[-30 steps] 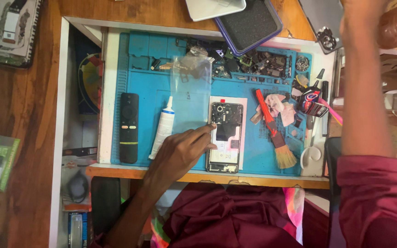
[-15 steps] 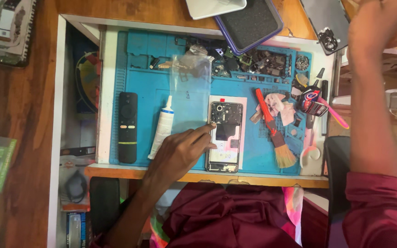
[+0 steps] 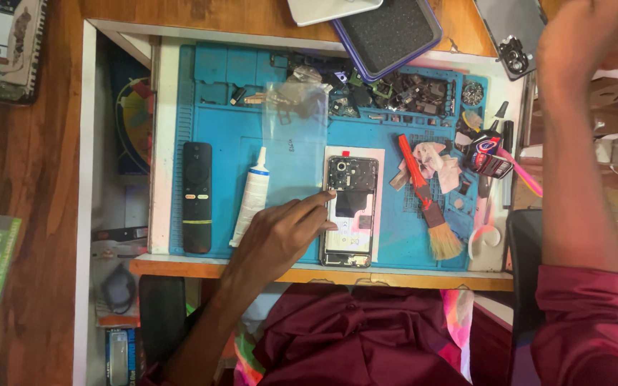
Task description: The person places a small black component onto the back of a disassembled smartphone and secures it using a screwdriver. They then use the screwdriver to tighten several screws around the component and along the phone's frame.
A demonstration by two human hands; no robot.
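Note:
An opened phone (image 3: 355, 179) with its back off lies on a white sheet on the blue work mat (image 3: 223, 107). My left hand (image 3: 280, 239) rests on the phone's left edge, fingertips touching its bare inside, holding nothing. My right hand (image 3: 584, 43) is raised at the upper right, above the shelf edge; its fingers are turned away and run out of view. A clear plastic film (image 3: 295, 129) lies on the mat just above my left hand. A white tube (image 3: 252, 204) sits beside my left hand.
A black remote (image 3: 197, 196) lies at the mat's left. A red-handled brush (image 3: 427, 204) and a pink cloth (image 3: 434, 161) lie right of the phone. Several small parts (image 3: 402, 89) fill the mat's top trays. A purple-rimmed tray (image 3: 388, 32) and a phone back cover (image 3: 513, 28) lie above.
My right hand has come down into view at the upper right. My left hand has stayed on the phone.

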